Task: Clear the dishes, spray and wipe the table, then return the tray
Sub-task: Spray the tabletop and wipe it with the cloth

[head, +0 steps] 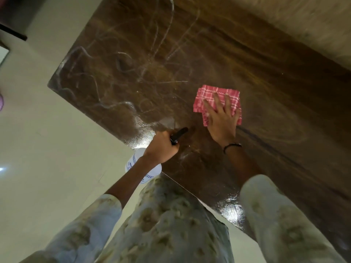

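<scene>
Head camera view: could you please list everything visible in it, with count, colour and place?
Dark brown glossy wooden table: one, brown with pale wipe streaks, filling the upper and right part of the view.
Red-and-white checked folded cloth: one, lying flat on the table right of centre, under the right hand.
White plastic spray bottle with black nozzle: one, white body with blue print, at the table's near edge, held in the left hand.
Pale floor: cream, on the left.
Black wristband: one, on the right wrist.
Pale patterned sleeves: two, at the bottom.
Left hand: grip closed around the bottle's neck.
Right hand: fingers spread, pressing on the cloth.
</scene>
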A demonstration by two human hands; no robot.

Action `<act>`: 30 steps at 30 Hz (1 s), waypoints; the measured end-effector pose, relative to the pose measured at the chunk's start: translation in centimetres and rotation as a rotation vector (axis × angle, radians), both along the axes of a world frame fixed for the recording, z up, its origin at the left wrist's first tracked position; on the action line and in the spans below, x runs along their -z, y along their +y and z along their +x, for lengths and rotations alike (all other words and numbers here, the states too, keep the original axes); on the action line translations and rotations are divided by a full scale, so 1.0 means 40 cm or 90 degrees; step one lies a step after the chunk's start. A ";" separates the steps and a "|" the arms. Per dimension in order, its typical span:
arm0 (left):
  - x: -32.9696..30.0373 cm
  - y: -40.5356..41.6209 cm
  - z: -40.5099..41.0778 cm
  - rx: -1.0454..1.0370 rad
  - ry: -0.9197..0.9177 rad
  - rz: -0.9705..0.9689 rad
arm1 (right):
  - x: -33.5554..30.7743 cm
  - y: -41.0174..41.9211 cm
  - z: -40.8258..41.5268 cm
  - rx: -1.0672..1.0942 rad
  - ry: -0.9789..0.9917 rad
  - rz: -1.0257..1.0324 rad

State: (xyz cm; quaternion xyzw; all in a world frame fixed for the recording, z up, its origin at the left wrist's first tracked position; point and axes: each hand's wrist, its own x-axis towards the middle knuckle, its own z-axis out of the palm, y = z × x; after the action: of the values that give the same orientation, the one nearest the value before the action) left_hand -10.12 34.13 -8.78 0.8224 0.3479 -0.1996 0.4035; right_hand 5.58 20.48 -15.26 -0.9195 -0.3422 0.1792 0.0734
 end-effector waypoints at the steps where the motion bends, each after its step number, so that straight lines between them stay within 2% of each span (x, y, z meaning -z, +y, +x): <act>1: 0.004 0.000 -0.009 -0.003 0.005 -0.003 | 0.001 0.036 -0.016 0.003 0.010 0.007; 5: 0.000 0.001 -0.039 0.018 0.012 -0.008 | 0.014 0.082 -0.124 -0.139 0.002 0.051; 7: -0.008 0.002 -0.055 0.032 0.015 -0.016 | 0.015 0.034 -0.166 -0.231 -0.019 0.036; 9: -0.015 -0.004 -0.073 0.049 0.021 -0.029 | 0.016 -0.039 -0.168 -0.266 -0.050 0.003; 14: -0.012 -0.030 -0.120 0.131 0.110 -0.068 | 0.002 -0.145 -0.163 -0.056 -0.040 -0.067; 17: 0.008 -0.037 -0.145 0.189 0.135 -0.072 | -0.004 -0.134 -0.177 -0.042 -0.039 -0.069; 20: 0.012 -0.036 -0.157 0.192 0.139 -0.051 | -0.003 -0.134 -0.174 -0.037 -0.033 -0.067; 25: 0.000 -0.020 -0.162 0.146 0.132 -0.039 | -0.006 -0.134 -0.176 -0.049 -0.038 -0.076; 30: 0.007 0.010 -0.172 0.105 0.145 0.003 | 0.003 -0.116 -0.192 0.003 -0.031 -0.015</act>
State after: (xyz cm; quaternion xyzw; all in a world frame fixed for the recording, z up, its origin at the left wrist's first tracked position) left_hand -17.02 34.54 -9.05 0.8212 0.3231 -0.3235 0.3414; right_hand -2.10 15.86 -15.40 -0.9251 -0.3398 0.1603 0.0547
